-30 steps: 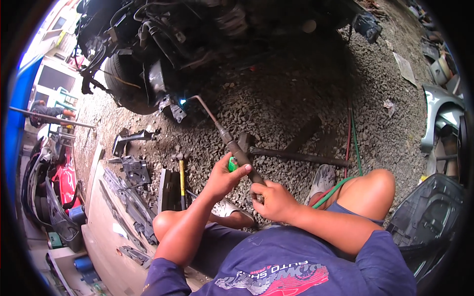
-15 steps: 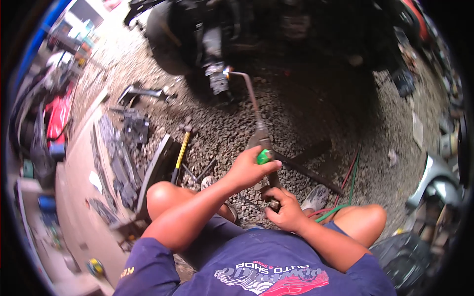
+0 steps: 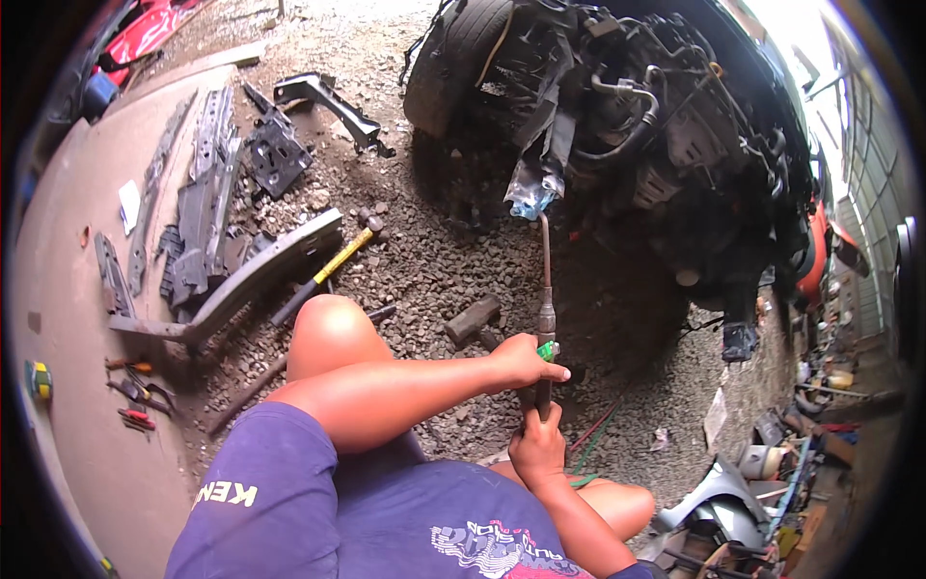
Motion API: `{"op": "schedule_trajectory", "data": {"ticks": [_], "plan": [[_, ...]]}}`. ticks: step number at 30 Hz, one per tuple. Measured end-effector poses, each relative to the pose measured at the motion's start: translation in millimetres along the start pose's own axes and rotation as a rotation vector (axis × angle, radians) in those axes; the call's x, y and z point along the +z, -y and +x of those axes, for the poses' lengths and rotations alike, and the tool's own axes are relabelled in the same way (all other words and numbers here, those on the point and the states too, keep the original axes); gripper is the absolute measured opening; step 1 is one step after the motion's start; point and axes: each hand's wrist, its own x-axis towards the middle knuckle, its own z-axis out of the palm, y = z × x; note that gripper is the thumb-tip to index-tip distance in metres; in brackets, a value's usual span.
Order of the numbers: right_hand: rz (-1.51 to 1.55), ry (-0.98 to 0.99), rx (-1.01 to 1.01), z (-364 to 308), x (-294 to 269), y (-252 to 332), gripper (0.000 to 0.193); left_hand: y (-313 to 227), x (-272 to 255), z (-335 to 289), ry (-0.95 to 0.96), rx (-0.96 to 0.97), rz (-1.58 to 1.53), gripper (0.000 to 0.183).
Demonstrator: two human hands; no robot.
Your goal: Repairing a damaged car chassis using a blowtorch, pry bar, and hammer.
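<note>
My right hand [image 3: 538, 449] is wrapped round the rear of a gas torch [image 3: 547, 289]. Just ahead of it, my left hand [image 3: 526, 365] closes on the torch body, beside a small green piece [image 3: 548, 349] whose kind I cannot make out. The thin bent copper-coloured tube points away from me, its tip at the lower end of a torn metal rail [image 3: 542, 159] on a stripped vehicle front [image 3: 666, 125]. Bluish-white patches show on that end; whether they are flame or bare metal, I cannot tell. Red and green hoses [image 3: 600, 434] trail behind my right hand.
A heavy hammer [image 3: 473, 320] lies on the gravel close to my left hand. Further left are a yellow-handled hammer [image 3: 342, 256], a long metal beam [image 3: 260, 275] and black brackets [image 3: 278, 154]. Pliers [image 3: 143, 394] lie on the concrete. A silver body panel [image 3: 714, 492] sits at lower right.
The view has turned, so the vehicle and torch appear further right and lower. An orange-white spot at the tip earlier gives way to bluish-white patches. Both hands stay on the torch.
</note>
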Motion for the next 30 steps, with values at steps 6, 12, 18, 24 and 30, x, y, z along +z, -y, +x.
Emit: {"op": "schedule_trajectory", "data": {"ticks": [6, 12, 18, 24, 30], "plan": [[-0.257, 0.221, 0.022, 26.9, -103.0, 22.3, 0.034, -13.6, 1.6, 25.2, 0.072, 0.06, -0.205, 0.035], [-0.463, 0.302, 0.028, 50.5, -200.6, 82.6, 0.03, -64.3, -22.0, -0.5, 0.413, 0.201, -0.678, 0.036], [-0.463, 0.348, 0.105, 50.1, -195.5, 108.1, 0.028, -59.6, -22.5, 0.7, 0.385, 0.173, -0.692, 0.036], [-0.326, 0.294, 0.078, 44.2, -167.3, 104.9, 0.034, -45.9, -22.0, 4.8, 0.286, 0.093, -0.583, 0.035], [-0.29, 0.258, 0.082, 46.4, -144.4, 88.4, 0.028, -46.0, -20.8, -1.6, 0.113, 0.134, -0.218, 0.04]]}}
